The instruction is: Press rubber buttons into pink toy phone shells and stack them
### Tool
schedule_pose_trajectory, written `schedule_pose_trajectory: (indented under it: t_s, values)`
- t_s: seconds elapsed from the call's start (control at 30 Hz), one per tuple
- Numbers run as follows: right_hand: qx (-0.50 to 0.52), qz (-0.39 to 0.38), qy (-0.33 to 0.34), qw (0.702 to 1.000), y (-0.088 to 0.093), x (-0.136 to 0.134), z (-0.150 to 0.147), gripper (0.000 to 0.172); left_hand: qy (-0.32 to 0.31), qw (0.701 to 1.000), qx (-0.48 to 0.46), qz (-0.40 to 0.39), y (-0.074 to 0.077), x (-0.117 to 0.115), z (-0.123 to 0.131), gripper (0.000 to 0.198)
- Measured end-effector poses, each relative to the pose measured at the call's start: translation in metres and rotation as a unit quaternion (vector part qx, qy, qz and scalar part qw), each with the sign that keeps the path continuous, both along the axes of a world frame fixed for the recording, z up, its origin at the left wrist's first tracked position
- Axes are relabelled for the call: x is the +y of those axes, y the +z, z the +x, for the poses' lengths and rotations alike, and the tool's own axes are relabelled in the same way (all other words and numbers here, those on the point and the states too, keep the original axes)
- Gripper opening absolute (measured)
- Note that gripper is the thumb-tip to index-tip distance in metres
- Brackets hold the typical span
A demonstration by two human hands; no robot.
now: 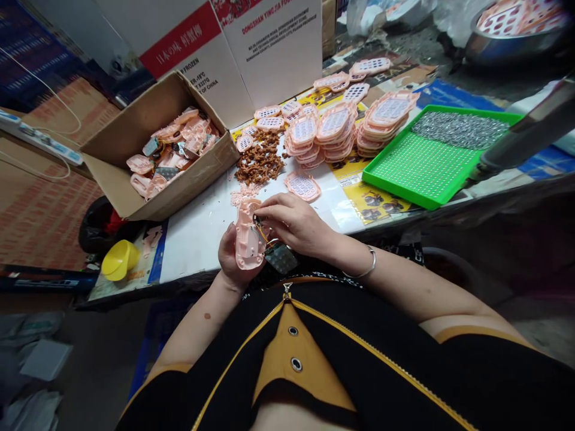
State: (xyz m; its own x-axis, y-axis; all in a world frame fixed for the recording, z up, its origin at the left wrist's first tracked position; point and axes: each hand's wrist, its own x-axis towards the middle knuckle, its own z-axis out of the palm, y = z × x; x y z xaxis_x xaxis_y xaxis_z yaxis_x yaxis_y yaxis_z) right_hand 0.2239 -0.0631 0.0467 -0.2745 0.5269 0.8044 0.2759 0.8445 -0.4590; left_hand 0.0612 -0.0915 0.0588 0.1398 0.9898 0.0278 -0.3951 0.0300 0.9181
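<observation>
Near: our left hand (231,257) cups a pink plastic shell (248,236) from below, fingers curled round it, just above the near table edge (188,239). Our right hand (294,224) pinches at the shell's wiring, fingertips pressed together; small circuit board (281,257) dangles beneath. Risk, we judge: a tug could snap the wire or drop the board. Mid: loose pink keypad (303,185), brown bits (260,158). Far left: cardboard box (135,129) w/ parts. Far right: green tray (420,164), keypad stacks (335,129).

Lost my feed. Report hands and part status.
Left hand grips pink shell. Right hand pinches its top; circuit board dangles on wires. Nothing obstructing.
</observation>
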Motion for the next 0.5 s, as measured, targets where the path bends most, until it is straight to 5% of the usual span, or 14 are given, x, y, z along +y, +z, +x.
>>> schedule_pose_trajectory:
  t_s: [0.5]
  values:
    - [0.02, 0.053, -0.096, 0.994, -0.001, -0.009, 0.003, 0.018, -0.031, 0.998, 0.042, 0.021, -0.007, -0.001, -0.009, 0.06]
